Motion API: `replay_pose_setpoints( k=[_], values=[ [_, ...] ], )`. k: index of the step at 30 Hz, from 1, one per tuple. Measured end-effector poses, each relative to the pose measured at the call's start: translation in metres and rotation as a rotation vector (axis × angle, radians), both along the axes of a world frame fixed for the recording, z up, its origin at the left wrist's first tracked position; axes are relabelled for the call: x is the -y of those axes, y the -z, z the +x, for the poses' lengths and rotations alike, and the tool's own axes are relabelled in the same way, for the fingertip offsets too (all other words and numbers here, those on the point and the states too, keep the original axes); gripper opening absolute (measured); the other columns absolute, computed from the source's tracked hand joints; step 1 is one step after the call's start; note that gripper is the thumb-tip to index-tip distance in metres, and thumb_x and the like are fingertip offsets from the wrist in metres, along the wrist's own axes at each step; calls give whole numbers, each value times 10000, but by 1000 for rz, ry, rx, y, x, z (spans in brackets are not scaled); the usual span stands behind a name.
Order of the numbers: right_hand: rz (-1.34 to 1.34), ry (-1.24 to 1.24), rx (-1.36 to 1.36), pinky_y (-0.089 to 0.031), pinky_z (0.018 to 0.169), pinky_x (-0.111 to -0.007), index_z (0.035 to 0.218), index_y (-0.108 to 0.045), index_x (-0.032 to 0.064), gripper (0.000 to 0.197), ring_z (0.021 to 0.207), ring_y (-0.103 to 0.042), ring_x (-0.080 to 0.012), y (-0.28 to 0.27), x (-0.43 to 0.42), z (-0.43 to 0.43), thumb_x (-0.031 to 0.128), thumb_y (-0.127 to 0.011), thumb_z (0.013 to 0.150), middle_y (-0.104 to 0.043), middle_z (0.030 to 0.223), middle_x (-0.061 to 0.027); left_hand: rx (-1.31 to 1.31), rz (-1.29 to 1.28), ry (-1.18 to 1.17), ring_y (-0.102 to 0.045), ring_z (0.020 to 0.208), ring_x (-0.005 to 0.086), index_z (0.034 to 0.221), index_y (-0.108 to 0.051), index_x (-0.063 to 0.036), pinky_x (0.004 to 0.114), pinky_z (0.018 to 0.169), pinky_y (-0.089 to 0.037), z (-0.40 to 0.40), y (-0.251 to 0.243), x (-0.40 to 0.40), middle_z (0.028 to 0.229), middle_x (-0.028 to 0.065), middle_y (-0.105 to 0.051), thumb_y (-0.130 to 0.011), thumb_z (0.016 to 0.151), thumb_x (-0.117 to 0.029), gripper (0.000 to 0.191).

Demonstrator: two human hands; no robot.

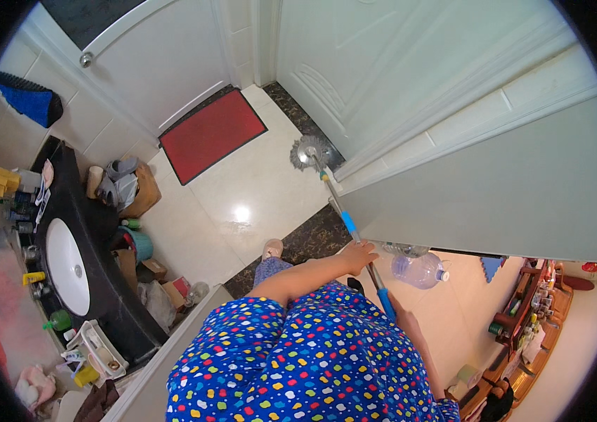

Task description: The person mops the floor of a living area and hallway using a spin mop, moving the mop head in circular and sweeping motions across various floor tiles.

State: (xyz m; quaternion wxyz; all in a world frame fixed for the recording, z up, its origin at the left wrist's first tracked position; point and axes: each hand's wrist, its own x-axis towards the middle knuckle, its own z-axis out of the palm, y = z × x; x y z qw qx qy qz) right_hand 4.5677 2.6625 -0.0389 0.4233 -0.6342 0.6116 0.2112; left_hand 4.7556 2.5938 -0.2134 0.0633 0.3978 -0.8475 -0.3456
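A mop with a metal pole and blue grips (349, 222) slants from the body up to its grey mop head (309, 153), which rests on the floor by the dark stone threshold of the pale door. My left hand (360, 257) is wrapped around the pole, just below the upper blue grip. Lower down, my right hand (397, 306) is at the lower blue grip, near the pole's end; its fingers are partly hidden by the pole and the patterned blue garment.
A red mat (214, 137) lies before a white door (156, 58). At left are a black washbasin counter (114, 295), a cardboard box (145, 190) and a teal bucket (143, 245). A large plastic bottle (417, 270) stands right, beside the open door panel (488, 184). Farther right is wooden furniture (554, 327).
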Motion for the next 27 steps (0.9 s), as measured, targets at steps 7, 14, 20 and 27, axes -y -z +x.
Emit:
replay_pose_setpoints(
  k=[7, 14, 20, 27],
  values=[
    [-83, -274, -29, -449, 654, -457, 1334, -226, 161, 738, 693, -576, -395, -1, 48, 62, 136, -510, 654, -582, 743, -251, 197, 94, -40, -520, 974, 268, 926, -595, -91, 382, 750, -456, 32, -18, 38, 994, 89, -546, -630, 643, -137, 289],
    [9, -581, -64, -455, 652, -449, 1337, -222, 192, 732, 685, -577, -387, -34, 59, 76, 152, -536, 677, -586, 727, -231, 83, -41, -308, -520, 894, 240, 824, -584, -113, 357, 681, -472, 61, -15, -21, 898, 47, -535, -637, 624, -123, 207],
    [53, -858, 17, -450, 620, -445, 1326, -231, 266, 746, 709, -577, -378, -27, 70, 113, 142, -572, 675, -584, 766, -232, -110, 42, -739, -572, 840, 239, 831, -619, -152, 368, 705, -462, 115, -25, -69, 842, 37, -608, -504, 685, -72, 202],
    [36, -1000, 170, -450, 630, -438, 1339, -203, 229, 783, 742, -581, -364, -3, 58, 185, 111, -577, 661, -592, 791, -211, 172, 117, -1743, -523, 949, 337, 1113, -463, -31, 420, 767, -443, 174, 39, -102, 1071, 203, -489, -585, 705, -217, 465]
  ],
)
